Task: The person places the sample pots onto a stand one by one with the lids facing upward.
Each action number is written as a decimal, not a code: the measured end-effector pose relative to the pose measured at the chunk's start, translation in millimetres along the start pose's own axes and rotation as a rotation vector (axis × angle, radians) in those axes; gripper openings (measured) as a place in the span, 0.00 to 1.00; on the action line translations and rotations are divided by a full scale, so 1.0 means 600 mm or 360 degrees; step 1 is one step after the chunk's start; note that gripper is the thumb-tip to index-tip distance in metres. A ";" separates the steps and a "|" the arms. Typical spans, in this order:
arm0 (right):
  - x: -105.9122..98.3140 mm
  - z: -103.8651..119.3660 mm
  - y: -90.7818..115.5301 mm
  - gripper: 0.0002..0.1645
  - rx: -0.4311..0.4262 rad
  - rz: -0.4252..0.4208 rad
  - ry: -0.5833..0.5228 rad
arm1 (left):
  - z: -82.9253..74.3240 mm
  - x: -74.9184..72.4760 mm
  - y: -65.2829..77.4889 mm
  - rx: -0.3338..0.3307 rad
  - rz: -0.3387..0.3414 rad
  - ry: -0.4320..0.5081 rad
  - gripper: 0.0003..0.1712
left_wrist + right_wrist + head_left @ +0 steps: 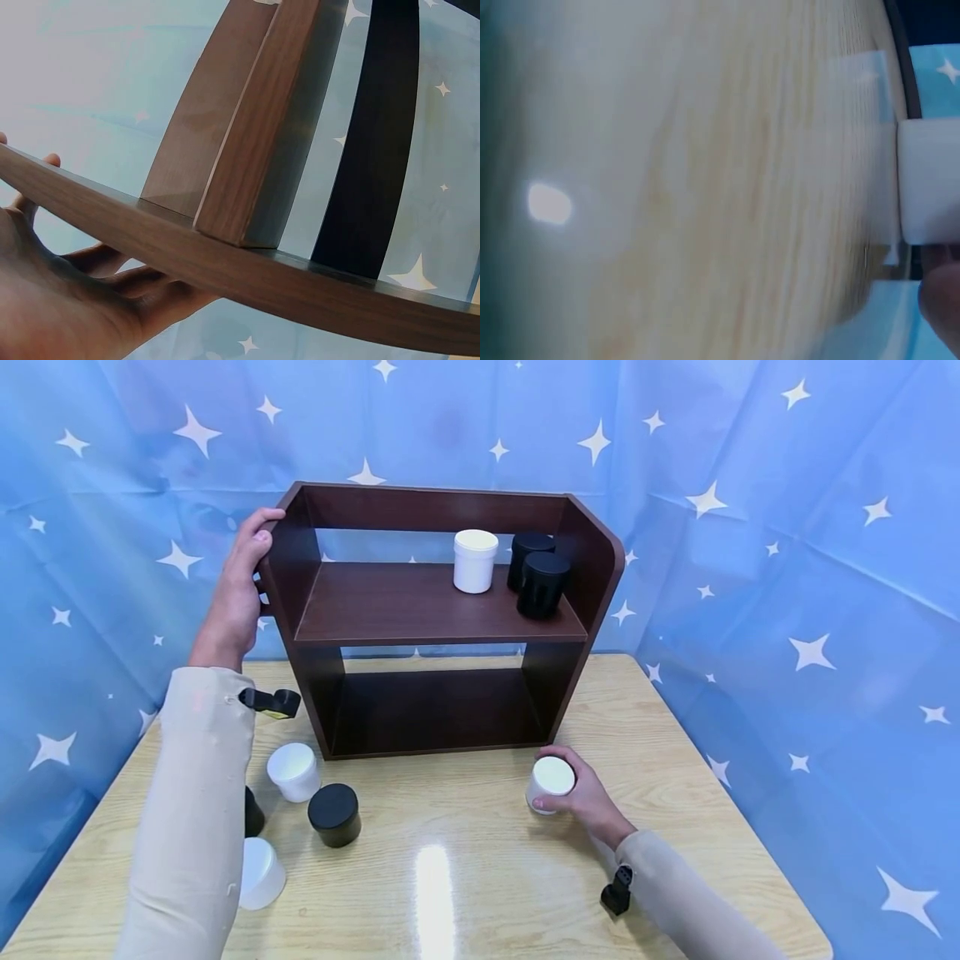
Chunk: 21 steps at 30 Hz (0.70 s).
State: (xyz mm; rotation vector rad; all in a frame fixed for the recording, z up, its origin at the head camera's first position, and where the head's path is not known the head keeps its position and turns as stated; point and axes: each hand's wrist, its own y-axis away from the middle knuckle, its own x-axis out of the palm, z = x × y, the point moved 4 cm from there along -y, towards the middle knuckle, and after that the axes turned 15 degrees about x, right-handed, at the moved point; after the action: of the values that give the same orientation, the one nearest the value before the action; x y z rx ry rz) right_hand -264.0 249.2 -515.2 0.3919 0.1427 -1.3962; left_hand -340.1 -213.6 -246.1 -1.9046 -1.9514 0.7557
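A dark brown two-tier wooden shelf (442,508) stands on the table. My left hand (238,578) grips its left side panel near the top; in the left wrist view, fingers (176,304) lie along the panel's outer face and some tips show past its edge. In front of the shelf's lower right corner, my right hand (594,802) holds a white round jar (553,777) between thumb and fingers. The right wrist view catches only part of that jar (934,180) and a fingertip (940,304). A white jar (474,562) and two black jars (543,585) stand on the upper tier.
Left on the table are a white jar (294,772), a black jar (334,816), another white jar (261,873) and a black one (253,814) partly hidden by my left sleeve (198,802). A blue star-patterned curtain (787,568) hangs behind and right of the table (637,718).
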 end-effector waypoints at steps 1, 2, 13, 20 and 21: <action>0.001 0.000 -0.001 0.49 0.0007 -0.0002 0.0010 | 0.000 -0.001 0.000 0.0001 -0.0002 -0.0001 0.26; 0.003 0.001 -0.002 0.49 0.0010 0.0001 0.0023 | -0.001 -0.001 0.000 0.0002 -0.0003 -0.0006 0.26; 0.012 0.002 -0.008 0.46 0.0058 -0.0020 0.0115 | 0.000 -0.004 0.001 0.0003 -0.0017 -0.0029 0.26; 0.016 0.001 -0.005 0.41 0.0078 -0.0019 0.0086 | 0.000 0.001 0.001 0.0027 -0.0020 0.0004 0.26; 0.016 0.002 -0.005 0.41 0.0075 -0.0022 0.0091 | 0.000 0.002 0.001 0.0029 -0.0021 0.0006 0.26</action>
State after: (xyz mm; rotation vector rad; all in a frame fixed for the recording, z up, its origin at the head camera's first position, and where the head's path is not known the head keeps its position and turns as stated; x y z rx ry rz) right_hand -265.2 239.7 -518.0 0.4709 0.1596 -1.4047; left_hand -340.0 -212.3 -246.8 -1.8796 -1.9465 0.7628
